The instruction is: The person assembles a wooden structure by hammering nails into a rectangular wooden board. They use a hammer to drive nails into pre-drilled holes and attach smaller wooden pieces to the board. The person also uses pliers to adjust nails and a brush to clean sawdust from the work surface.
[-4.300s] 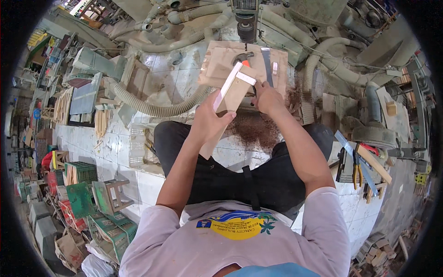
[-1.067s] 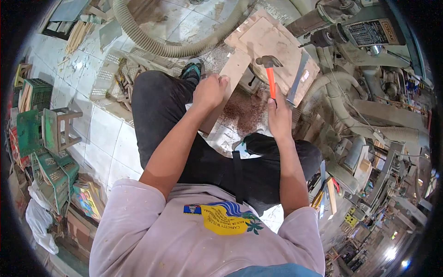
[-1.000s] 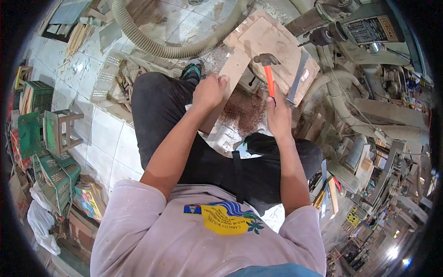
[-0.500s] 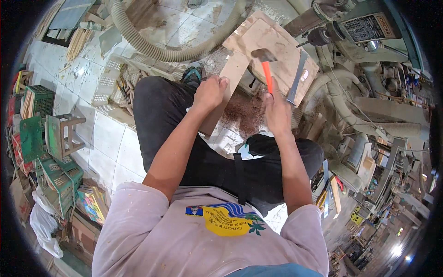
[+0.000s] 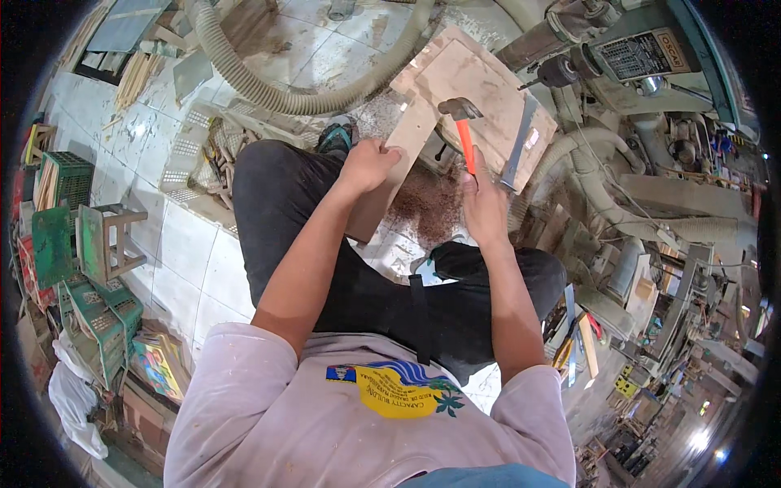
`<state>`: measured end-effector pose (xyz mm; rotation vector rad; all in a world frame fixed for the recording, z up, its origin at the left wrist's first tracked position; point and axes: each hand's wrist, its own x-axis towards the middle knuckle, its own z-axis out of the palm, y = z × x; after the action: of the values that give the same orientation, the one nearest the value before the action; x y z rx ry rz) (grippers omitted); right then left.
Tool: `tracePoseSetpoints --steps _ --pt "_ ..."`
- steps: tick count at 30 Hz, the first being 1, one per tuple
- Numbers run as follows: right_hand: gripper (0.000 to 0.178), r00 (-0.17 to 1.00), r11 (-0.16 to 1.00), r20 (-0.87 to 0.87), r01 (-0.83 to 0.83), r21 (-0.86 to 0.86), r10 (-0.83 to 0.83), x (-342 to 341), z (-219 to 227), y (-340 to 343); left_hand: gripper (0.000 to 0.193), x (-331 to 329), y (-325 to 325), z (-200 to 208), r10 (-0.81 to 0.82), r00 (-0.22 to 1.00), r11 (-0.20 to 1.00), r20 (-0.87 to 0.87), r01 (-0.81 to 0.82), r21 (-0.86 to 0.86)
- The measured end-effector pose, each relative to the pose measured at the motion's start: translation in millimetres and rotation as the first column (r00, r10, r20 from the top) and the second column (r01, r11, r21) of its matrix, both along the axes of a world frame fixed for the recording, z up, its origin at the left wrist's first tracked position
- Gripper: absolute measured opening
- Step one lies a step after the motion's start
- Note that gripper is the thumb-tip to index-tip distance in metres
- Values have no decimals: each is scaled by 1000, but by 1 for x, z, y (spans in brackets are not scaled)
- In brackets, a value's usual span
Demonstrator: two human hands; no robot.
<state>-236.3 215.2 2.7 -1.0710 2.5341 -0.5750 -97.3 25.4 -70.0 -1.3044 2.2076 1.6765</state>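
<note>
My left hand (image 5: pixel 373 167) is closed around the near edge of a long flat wooden board (image 5: pixel 413 134), which slants away from my knees onto a wooden work surface (image 5: pixel 480 69). In my right hand (image 5: pixel 486 203) is a claw hammer (image 5: pixel 465 145) with an orange handle and a dark metal head. The hammer's head hangs over the work surface, just right of the board. Further right, a long grey metal strip (image 5: pixel 521 140) lies along that surface. A dark bolt-like handle (image 5: pixel 441 153) shows beneath the work surface's near edge.
Reddish-brown sawdust (image 5: pixel 427 202) covers the floor between my feet. A drill press chuck (image 5: pixel 559 71) juts in at the upper right. A ribbed hose (image 5: pixel 272 96) curves across the far floor. Left of my knee stands a beige plastic crate (image 5: pixel 177 169) of wood scraps; a green stool (image 5: pixel 102 244) is farther left.
The hammer's head, blurred before, is now sharp and has shifted slightly left and nearer. My left hand keeps its hold on the board.
</note>
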Motion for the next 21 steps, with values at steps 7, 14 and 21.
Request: tracePoseSetpoints --steps 7,14,21 --pt "52 1000 999 7 17 29 -17 -5 -12 -1 38 -6 5 -41 144 953 985 -268 -112 130" --pt "53 996 992 74 38 118 -47 -8 -6 -10 29 -9 3 -39 199 944 936 -265 -103 337" --pt "54 998 997 62 23 72 -27 -9 -8 -8 34 -34 -6 -26 343 890 644 -301 10 765"
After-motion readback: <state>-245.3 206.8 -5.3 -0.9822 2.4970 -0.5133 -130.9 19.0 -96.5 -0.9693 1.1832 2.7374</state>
